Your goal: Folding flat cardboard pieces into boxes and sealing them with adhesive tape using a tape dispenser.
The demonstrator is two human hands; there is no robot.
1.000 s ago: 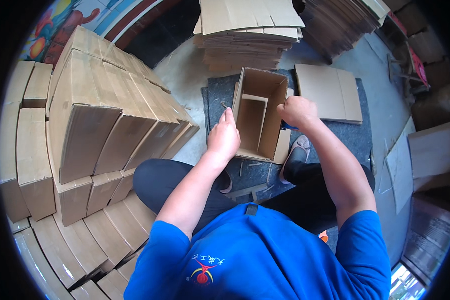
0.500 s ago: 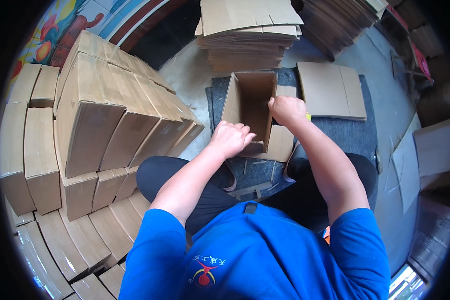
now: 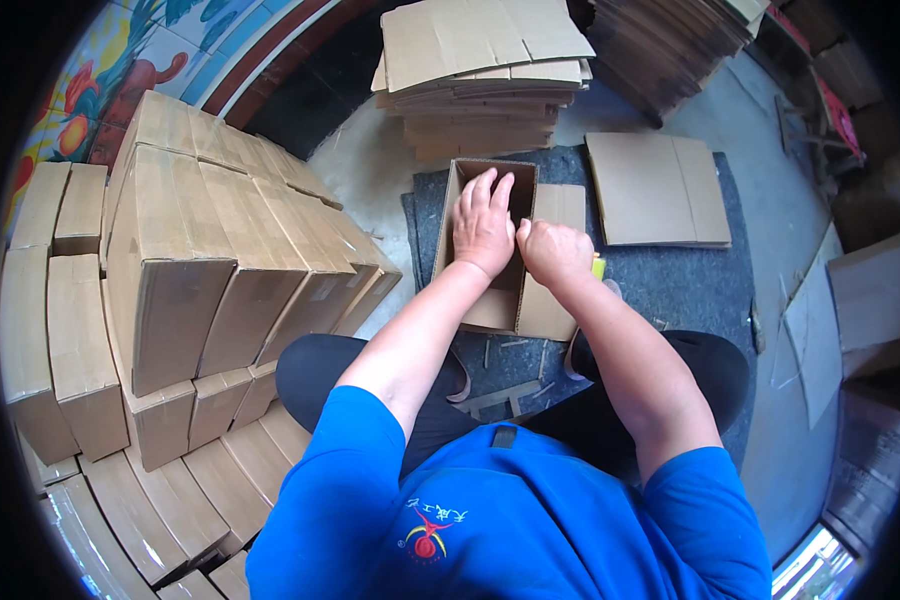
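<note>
Cartons (image 3: 185, 315) at left, cardboard stack (image 3: 485, 45) beyond open box (image 3: 505, 290).

Open box (image 3: 490, 308) at the hands (image 3: 483, 230) (image 3: 557, 250): corrugated cardboard, matt, smooth faces, rough cut edges. Mat (image 3: 660, 280) beneath: dark felt-like cloth, rough, dull. Flat sheets (image 3: 655, 190) right of the hands: smooth matt cardboard. Stack (image 3: 485, 45) beyond the hands: same board, ragged edges. Closed boxes (image 3: 190, 215) to their left: matt cardboard, shiny tape (image 3: 325, 287). Floor (image 3: 775, 235) past the mat: smooth, concrete-looking. Shirt (image 3: 550, 510) and trousers (image 3: 320, 370), nearer than the hands: cloth, matt.
</note>
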